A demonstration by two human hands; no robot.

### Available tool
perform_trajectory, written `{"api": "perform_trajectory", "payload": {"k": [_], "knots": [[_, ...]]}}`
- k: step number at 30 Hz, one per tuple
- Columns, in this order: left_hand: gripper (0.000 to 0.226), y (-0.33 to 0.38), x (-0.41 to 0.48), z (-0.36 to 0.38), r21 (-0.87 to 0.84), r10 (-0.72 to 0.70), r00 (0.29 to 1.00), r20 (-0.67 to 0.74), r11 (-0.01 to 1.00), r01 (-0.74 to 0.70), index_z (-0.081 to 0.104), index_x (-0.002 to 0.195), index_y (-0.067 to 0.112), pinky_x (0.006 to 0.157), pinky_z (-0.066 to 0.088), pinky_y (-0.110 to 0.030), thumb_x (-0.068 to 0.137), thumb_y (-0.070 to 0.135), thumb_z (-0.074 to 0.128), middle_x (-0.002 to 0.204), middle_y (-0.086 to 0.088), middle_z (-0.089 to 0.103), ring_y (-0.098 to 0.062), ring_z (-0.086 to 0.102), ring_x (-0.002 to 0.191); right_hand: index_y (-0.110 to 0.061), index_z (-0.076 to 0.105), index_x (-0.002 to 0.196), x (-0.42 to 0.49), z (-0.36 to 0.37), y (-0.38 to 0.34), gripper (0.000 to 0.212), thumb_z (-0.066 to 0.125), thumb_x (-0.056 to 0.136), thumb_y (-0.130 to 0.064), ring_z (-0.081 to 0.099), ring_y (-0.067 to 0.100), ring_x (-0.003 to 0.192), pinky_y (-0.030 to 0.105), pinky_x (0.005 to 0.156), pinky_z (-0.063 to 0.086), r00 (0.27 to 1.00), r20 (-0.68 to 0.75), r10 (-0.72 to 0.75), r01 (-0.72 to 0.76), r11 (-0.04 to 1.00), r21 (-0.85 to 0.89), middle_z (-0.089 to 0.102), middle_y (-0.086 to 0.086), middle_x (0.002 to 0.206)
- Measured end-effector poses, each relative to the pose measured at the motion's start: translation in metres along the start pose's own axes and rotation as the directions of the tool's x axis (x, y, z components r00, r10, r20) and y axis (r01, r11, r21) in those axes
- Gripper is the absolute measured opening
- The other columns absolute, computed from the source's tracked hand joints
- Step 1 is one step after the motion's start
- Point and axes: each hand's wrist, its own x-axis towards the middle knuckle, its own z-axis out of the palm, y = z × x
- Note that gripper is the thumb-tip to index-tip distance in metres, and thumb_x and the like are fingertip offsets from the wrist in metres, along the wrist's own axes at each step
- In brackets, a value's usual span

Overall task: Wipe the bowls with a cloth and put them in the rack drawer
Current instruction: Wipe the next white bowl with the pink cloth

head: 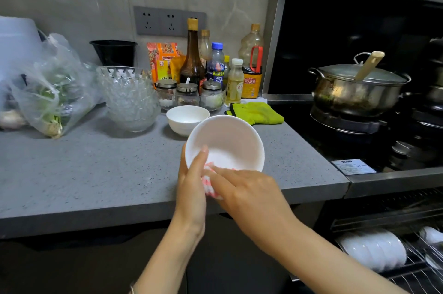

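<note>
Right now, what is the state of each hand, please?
Left hand: holding the white bowl by its rim.
Right hand: holding the cloth against the bowl.

Two white bowls (230,140) (185,123) at the counter (96,173), three lidded jars (187,92), two hands (191,185) (249,193)

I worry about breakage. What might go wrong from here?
The left hand grips the tilted white bowl by its rim in mid-air while the right hand wipes inside with the cloth; it may slip and drop. The open rack drawer already holds stacked bowls; setting this one in carelessly may chip them.
</note>
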Motion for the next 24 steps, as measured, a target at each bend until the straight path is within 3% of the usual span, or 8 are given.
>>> {"api": "perform_trajectory", "payload": {"k": [2, 5, 9, 11, 13, 16, 19, 24], "knots": [[0.035, 0.006, 0.003, -0.006, 0.068, 0.042, 0.998, 0.039, 0.997, -0.044, 0.060, 0.122, 0.017, 0.084, 0.054, -0.039, 0.094, 0.034, 0.048, 0.112, -0.010, 0.069, -0.027, 0.067, 0.102, -0.011, 0.070, 0.108, -0.004, 0.001, 0.003, 0.027, 0.057, 0.086, -0.017, 0.069, 0.016, 0.085, 0.024, 0.074, 0.044, 0.999, 0.000, -0.039, 0.039, 0.999, 0.021, 0.072, 0.001, 0.110], [0.029, 0.022, 0.012, -0.015, 0.168, 0.082, 0.988, 0.132, 0.980, -0.103, 0.061, 0.118, 0.023, 0.080, 0.053, -0.021, 0.097, 0.032, 0.043, 0.108, 0.001, 0.070, -0.012, 0.066, 0.100, -0.007, 0.069, 0.112, -0.010, -0.001, 0.015, 0.032, 0.051, 0.089, -0.015, 0.067, 0.021, 0.104, 0.032, 0.095, 0.049, 0.993, 0.040, -0.114, 0.116, 0.991, -0.069, 0.070, 0.007, 0.113], [0.042, 0.015, 0.009, -0.011, 0.085, 0.008, 0.996, 0.091, 0.996, -0.015, 0.059, 0.122, 0.021, 0.080, 0.054, -0.029, 0.087, 0.046, 0.055, 0.110, -0.003, 0.070, -0.014, 0.067, 0.099, -0.006, 0.072, 0.104, -0.004, -0.003, 0.007, 0.028, 0.052, 0.086, -0.014, 0.070, 0.020, 0.093, 0.029, 0.084, 0.052, 0.997, 0.014, -0.079, 0.080, 0.993, -0.088, 0.073, 0.007, 0.104], [0.035, 0.007, 0.002, -0.003, 0.034, -0.030, 0.999, 0.026, 0.999, 0.029, 0.059, 0.119, 0.019, 0.071, 0.056, -0.025, 0.089, 0.037, 0.058, 0.103, -0.004, 0.071, -0.014, 0.069, 0.092, -0.008, 0.072, 0.102, 0.000, -0.002, -0.002, 0.025, 0.068, 0.077, -0.013, 0.070, 0.017, 0.081, 0.021, 0.067, 0.046, 1.000, 0.017, -0.009, 0.010, 0.999, -0.034, 0.073, 0.003, 0.098], [0.027, 0.005, -0.002, 0.001, 0.041, -0.040, 0.999, -0.007, 0.998, 0.040, 0.060, 0.117, 0.017, 0.066, 0.056, -0.023, 0.094, 0.029, 0.052, 0.102, -0.006, 0.070, -0.014, 0.069, 0.089, -0.009, 0.071, 0.103, 0.000, -0.001, -0.002, 0.026, 0.059, 0.081, -0.014, 0.069, 0.015, 0.079, 0.022, 0.059, 0.046, 1.000, 0.023, -0.001, 0.001, 1.000, 0.003, 0.073, 0.001, 0.098], [0.027, 0.016, 0.005, -0.006, 0.127, -0.010, 0.999, 0.046, 0.992, 0.004, 0.060, 0.119, 0.021, 0.088, 0.052, -0.035, 0.097, 0.027, 0.046, 0.112, -0.005, 0.069, -0.019, 0.065, 0.103, -0.007, 0.070, 0.108, -0.008, -0.002, 0.012, 0.036, 0.044, 0.085, -0.014, 0.069, 0.019, 0.096, 0.028, 0.080, 0.052, 0.993, 0.070, -0.092, 0.093, 0.996, 0.002, 0.072, 0.004, 0.108], [0.025, 0.022, 0.011, -0.012, 0.174, -0.007, 0.994, 0.105, 0.985, -0.011, 0.062, 0.116, 0.026, 0.088, 0.052, -0.036, 0.095, 0.025, 0.049, 0.112, -0.003, 0.069, -0.018, 0.065, 0.104, -0.008, 0.072, 0.103, -0.011, -0.003, 0.026, 0.033, 0.044, 0.086, -0.014, 0.068, 0.020, 0.100, 0.032, 0.092, 0.049, 0.989, 0.057, -0.134, 0.138, 0.989, -0.058, 0.072, 0.005, 0.107], [0.032, 0.007, 0.003, -0.003, 0.002, -0.109, 0.994, -0.014, 0.994, 0.109, 0.061, 0.120, 0.015, 0.066, 0.054, -0.028, 0.090, 0.025, 0.056, 0.110, -0.011, 0.070, -0.019, 0.068, 0.095, -0.015, 0.070, 0.091, 0.000, 0.001, 0.004, 0.022, 0.050, 0.083, -0.012, 0.063, 0.017, 0.065, 0.026, 0.052, 0.042, 0.998, 0.054, -0.028, 0.025, 0.998, 0.056, 0.070, -0.003, 0.084]]}}
